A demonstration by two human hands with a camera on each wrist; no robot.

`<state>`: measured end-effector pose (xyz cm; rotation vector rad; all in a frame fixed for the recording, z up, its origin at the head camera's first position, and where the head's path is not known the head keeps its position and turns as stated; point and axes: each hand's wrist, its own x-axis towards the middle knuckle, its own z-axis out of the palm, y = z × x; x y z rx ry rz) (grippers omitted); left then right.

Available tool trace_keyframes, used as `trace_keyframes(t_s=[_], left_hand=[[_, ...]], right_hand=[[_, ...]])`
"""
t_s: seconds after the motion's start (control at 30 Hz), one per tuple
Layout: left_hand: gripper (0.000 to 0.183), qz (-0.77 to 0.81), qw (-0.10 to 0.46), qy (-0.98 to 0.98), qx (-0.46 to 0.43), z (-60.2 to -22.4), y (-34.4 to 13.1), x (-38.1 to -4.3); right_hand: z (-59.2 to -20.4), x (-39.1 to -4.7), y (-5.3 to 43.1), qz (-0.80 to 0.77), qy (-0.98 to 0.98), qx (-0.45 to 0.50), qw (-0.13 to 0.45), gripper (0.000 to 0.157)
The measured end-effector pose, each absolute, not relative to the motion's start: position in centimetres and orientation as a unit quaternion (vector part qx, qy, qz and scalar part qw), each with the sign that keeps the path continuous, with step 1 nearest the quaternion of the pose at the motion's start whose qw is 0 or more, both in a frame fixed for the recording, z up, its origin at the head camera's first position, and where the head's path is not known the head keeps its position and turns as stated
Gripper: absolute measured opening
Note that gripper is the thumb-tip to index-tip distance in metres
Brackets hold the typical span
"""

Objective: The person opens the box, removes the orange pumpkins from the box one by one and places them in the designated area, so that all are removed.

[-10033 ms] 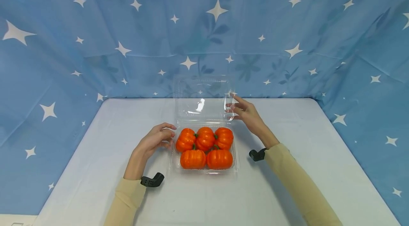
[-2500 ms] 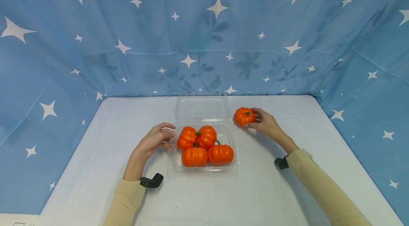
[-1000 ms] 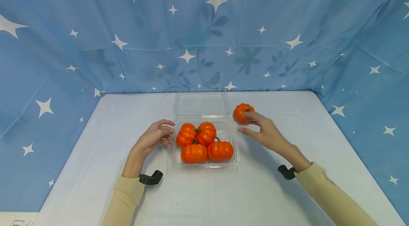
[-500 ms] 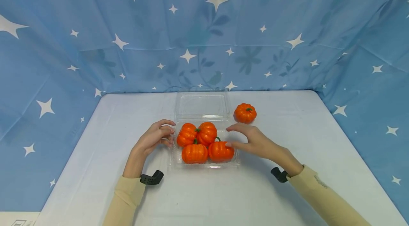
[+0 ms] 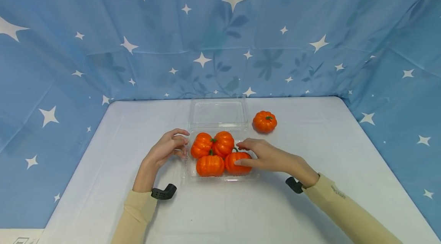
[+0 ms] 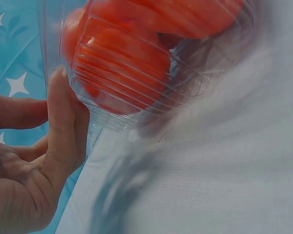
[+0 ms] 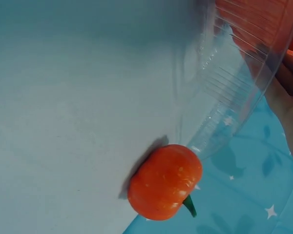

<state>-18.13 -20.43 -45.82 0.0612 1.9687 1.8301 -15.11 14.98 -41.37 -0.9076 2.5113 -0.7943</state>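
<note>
A clear plastic clamshell box (image 5: 220,178) stands mid-table with its lid (image 5: 218,114) laid back. Inside are small orange toy pumpkins: two at the back left and two along the front. My right hand (image 5: 267,154) reaches over the box's right wall, thumb and fingers spread about the front-right pumpkin (image 5: 231,167). In the right wrist view, its fingers (image 7: 285,80) show partly through the clear wall. My left hand (image 5: 167,147) stays at the box's left side, and in the left wrist view its fingertips (image 6: 58,78) touch the ribbed wall (image 6: 122,73).
One orange pumpkin (image 5: 264,122) with a green stem sits on the white table (image 5: 303,129), behind and right of the box. A blue star-patterned curtain (image 5: 220,25) hangs along the back and sides.
The lid was lowered back from its raised position. My right hand set one pumpkin from the box's back right on the table, released it, and moved to the front-right one. Left hand stayed.
</note>
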Motion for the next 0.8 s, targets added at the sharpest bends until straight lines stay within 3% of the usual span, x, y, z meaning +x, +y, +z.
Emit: trace_keyframes(t_s=[0.37,0.8], left_hand=[[0.041,0.663,0.223,0.714,0.024,-45.66,-20.07,-18.15],[0.040,0.660,0.222,0.717,0.022,-45.62,-20.33,-18.02]], right_hand=[[-41.35,-15.19,14.83,-0.277,0.880,-0.319,0.216,0.059],[-41.27,-15.15,14.67,-0.313,0.850,-0.362,0.221,0.057]])
